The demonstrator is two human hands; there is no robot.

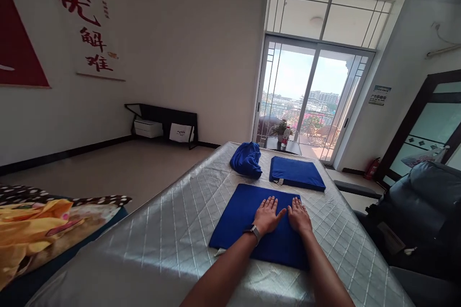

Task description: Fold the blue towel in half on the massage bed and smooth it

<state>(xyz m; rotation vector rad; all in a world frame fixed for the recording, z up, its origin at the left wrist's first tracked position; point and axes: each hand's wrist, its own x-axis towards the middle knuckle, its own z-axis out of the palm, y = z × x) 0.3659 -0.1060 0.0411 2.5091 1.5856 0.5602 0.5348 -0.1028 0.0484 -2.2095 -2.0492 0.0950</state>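
My left hand (pixel 267 215) and right hand (pixel 298 216) lie flat, fingers released, side by side on the folded blue towel (pixel 248 223) spread on the silver quilted bed (pixel 162 249).

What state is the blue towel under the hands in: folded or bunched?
Folded: towel lies flat as a neat rectangle, left hand and right hand pressing it.

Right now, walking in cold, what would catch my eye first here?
Probably the two hands, left hand and right hand, pressed flat side by side on a folded blue cloth on the silvery quilted table. Behind it lie a neatly folded blue cloth and, to its left, a crumpled blue one. Beyond, the bright balcony door draws the eye.
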